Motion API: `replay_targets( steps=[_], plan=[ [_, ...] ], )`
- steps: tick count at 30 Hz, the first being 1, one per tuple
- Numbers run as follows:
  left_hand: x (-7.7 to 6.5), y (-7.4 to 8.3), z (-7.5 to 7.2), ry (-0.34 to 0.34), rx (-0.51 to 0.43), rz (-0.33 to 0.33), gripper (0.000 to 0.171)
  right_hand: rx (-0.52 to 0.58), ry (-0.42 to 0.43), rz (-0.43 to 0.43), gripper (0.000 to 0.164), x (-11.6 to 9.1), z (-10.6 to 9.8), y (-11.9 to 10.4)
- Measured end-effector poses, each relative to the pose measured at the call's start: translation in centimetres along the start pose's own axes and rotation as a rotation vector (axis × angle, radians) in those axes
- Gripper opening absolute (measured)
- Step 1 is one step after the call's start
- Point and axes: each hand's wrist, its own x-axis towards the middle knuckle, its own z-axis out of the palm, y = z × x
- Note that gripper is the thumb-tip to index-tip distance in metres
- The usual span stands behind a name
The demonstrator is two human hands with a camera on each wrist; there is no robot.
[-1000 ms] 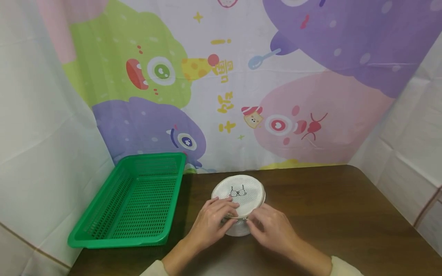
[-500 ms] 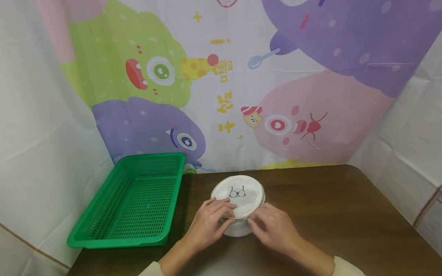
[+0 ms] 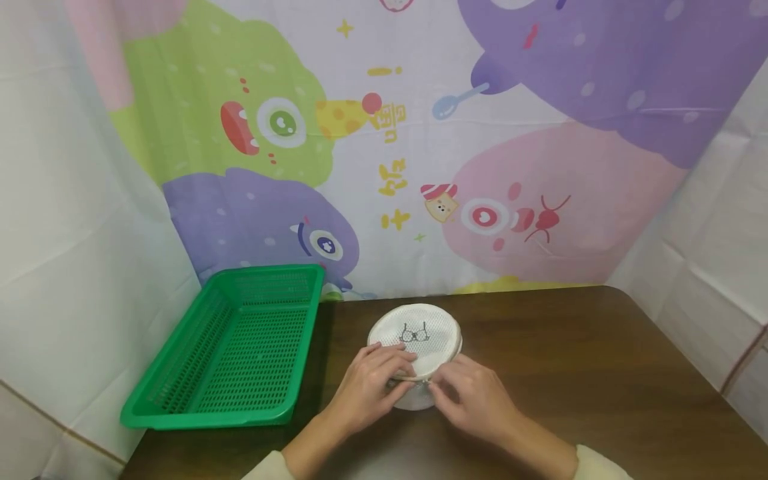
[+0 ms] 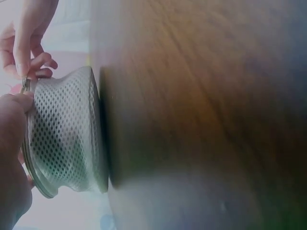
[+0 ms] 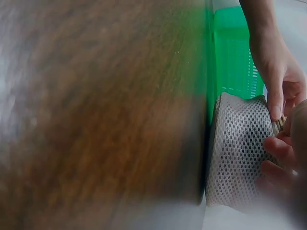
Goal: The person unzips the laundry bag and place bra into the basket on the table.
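A round white mesh laundry bag (image 3: pixel 429 350) with a bra drawn on its top stands upright on the brown table. My left hand (image 3: pixel 367 387) holds the bag's near left rim, its fingers lying over the top and its thumb at the side below. At the near right edge, my right hand (image 3: pixel 477 397) pinches the zipper that runs round the rim. In the left wrist view the bag's mesh side (image 4: pixel 62 129) bulges unevenly between its rims. Both thumbs sit close together along the zipper (image 5: pixel 278 124) in the right wrist view. What the bag contains cannot be made out.
A green plastic basket (image 3: pixel 303 347) with slotted walls stands on the table (image 3: pixel 570 360) to the left of the bag. Behind the table hangs a cartoon-printed cloth (image 3: pixel 408 260). White sheeting (image 3: pixel 708 267) closes off both sides.
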Motion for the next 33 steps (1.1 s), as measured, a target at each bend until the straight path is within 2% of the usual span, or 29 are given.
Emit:
replay_targets(
  steps=[7,26,33],
  plan=[
    [0.19,0.23,-0.03,-0.007,-0.004,0.005,0.023,-0.006,-0.001,0.005,0.022,-0.17,0.14,0.10],
    [-0.31,-0.37,-0.08,0.002,-0.006,0.012,0.024,-0.039,-0.011,0.037,0.021,-0.42,-0.41,0.57],
    [-0.19,-0.37,-0.02,0.009,-0.007,0.009,0.024,-0.023,0.002,0.008,0.021,-0.09,-0.39,0.39]
  ],
)
